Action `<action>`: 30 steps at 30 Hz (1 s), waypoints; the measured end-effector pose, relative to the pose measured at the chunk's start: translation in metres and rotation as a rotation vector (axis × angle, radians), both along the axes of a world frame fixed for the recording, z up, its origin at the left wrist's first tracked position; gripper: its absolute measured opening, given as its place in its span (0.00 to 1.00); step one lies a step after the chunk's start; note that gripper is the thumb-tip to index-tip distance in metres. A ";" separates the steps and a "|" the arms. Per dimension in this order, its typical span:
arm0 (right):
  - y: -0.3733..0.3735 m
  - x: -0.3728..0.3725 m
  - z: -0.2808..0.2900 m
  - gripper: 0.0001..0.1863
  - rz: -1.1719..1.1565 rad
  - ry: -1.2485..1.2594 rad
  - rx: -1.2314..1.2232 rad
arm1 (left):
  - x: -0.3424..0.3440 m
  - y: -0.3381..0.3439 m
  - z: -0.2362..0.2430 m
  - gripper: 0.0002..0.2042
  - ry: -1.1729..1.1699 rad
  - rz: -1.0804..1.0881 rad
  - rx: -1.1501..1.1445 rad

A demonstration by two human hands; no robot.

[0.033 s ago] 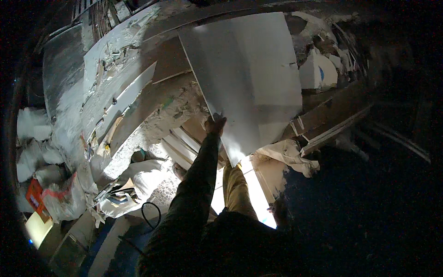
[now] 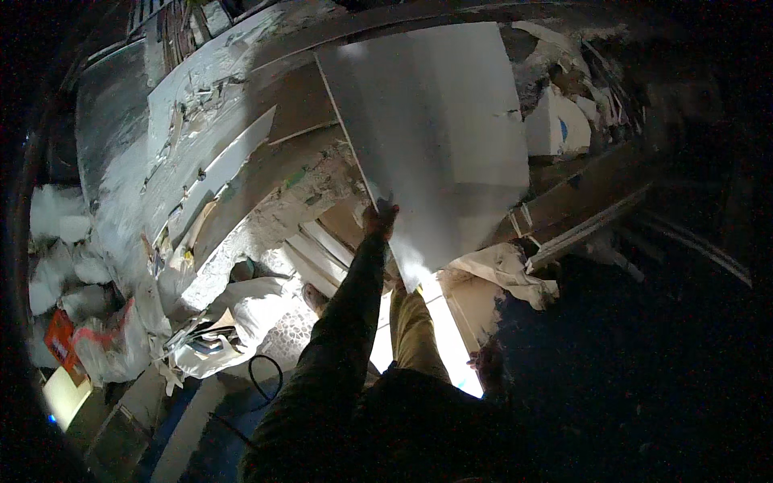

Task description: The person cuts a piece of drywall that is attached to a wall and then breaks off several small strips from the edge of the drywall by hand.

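Note:
A large flat sheet, pale grey-white and stiff like board point(image 2: 475, 137), stands tilted in front of me. My left hand point(image 2: 382, 220) is closed on its left edge near the lower corner, thumb over the front face and the other fingers mostly behind it. Lower down to the right, my right hand point(image 2: 488, 364) hangs beside a brightly lit patch, apart from the sheet. It is dim and partly lost in shadow, so its fingers do not show clearly. My tan trouser leg point(image 2: 417, 334) is below the sheet's lower corner.
Brown cardboard point(image 2: 294, 105) and torn white sheets lie heaped behind and left. A white sack point(image 2: 250, 310) with papers and a clear plastic bag point(image 2: 109, 342) sit at lower left. Crumpled brown paper point(image 2: 507, 274) lies right of the sheet. A black cord loop point(image 2: 266, 378) lies near my left arm.
My right hand has come slightly further up into the light. The left hand and the sheet have shifted barely to the right in the picture; the grip is the same.

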State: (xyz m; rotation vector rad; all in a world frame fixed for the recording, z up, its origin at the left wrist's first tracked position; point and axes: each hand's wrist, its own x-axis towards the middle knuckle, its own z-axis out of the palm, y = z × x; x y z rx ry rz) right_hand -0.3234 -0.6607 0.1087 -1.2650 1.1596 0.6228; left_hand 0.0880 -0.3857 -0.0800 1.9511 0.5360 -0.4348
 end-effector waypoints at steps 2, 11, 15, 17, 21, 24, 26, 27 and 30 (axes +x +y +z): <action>0.016 0.033 0.018 0.23 -0.027 -0.099 -0.124 | -0.017 -0.007 0.004 0.25 -0.110 0.174 -0.181; 0.055 0.127 0.022 0.19 0.071 -0.314 -0.258 | 0.011 0.078 0.150 0.16 -0.267 0.068 0.047; 0.088 0.211 0.005 0.10 -0.161 -0.667 0.054 | -0.018 0.126 0.199 0.18 -0.067 0.116 0.049; 0.116 0.267 -0.006 0.07 -0.212 -0.734 0.167 | -0.035 0.150 0.197 0.17 -0.187 0.172 0.102; 0.173 0.352 -0.015 0.13 -0.017 -0.696 0.181 | -0.056 0.202 0.170 0.18 -0.310 0.261 0.019; 0.212 0.381 -0.013 0.12 -0.081 -0.834 0.264 | -0.059 0.218 0.152 0.19 -0.172 0.203 0.173; 0.230 0.393 -0.006 0.14 -0.142 -0.780 0.362 | -0.053 0.217 0.143 0.19 -0.037 0.193 0.184; 0.240 0.401 -0.002 0.14 -0.153 -0.851 0.400 | -0.051 0.213 0.140 0.20 -0.062 0.246 -0.007; 0.271 0.426 0.010 0.15 -0.253 -0.773 0.399 | -0.043 0.204 0.139 0.22 -0.038 0.215 0.049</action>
